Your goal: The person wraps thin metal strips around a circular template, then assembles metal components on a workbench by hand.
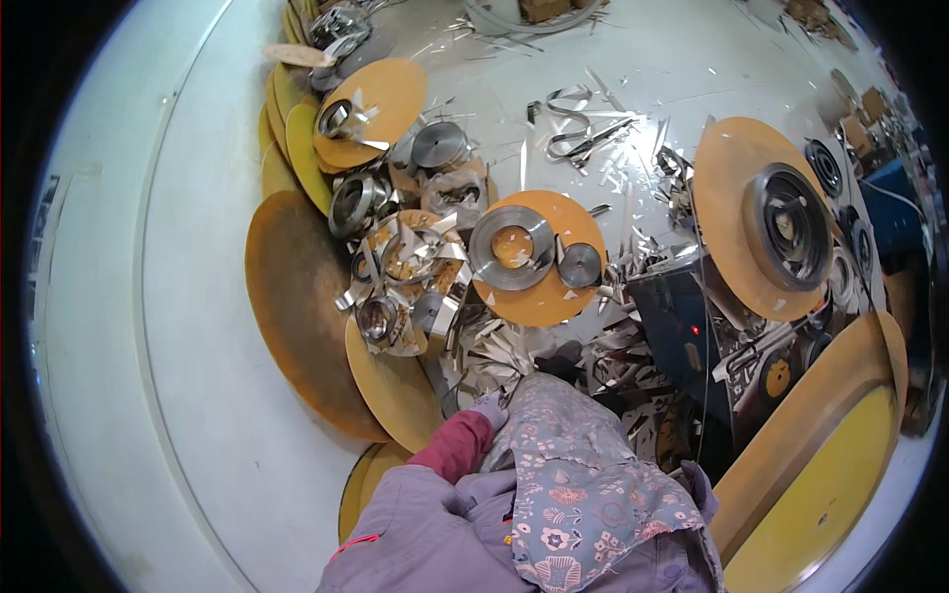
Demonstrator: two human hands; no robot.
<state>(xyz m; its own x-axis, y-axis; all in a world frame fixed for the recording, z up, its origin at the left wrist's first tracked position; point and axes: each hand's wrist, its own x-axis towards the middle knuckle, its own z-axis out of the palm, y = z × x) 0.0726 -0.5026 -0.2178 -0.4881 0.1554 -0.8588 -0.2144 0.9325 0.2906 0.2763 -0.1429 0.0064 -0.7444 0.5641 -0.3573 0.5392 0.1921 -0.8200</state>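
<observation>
My left hand (489, 407), in a pale glove below a dark red cuff, is low beside my left knee. It is nearest to a heap of short metal strips (499, 354) that fan out on the floor. Its fingers are small and partly hidden, so I cannot make out what they hold, if anything. My right hand is out of sight; only a bit of that purple sleeve (698, 489) shows beside the flowered apron (583, 474). Ahead, an orange disc (534, 308) carries a wide coil of metal strip (484, 249) and a smaller coil (579, 266).
Large orange and yellow discs, among them a brown one (297, 316), lean at the left. Left of centre stands a pile of coils and scrap (410, 259). At the right are a dark machine box (672, 316) and an upright orange disc (727, 188) bearing a coil.
</observation>
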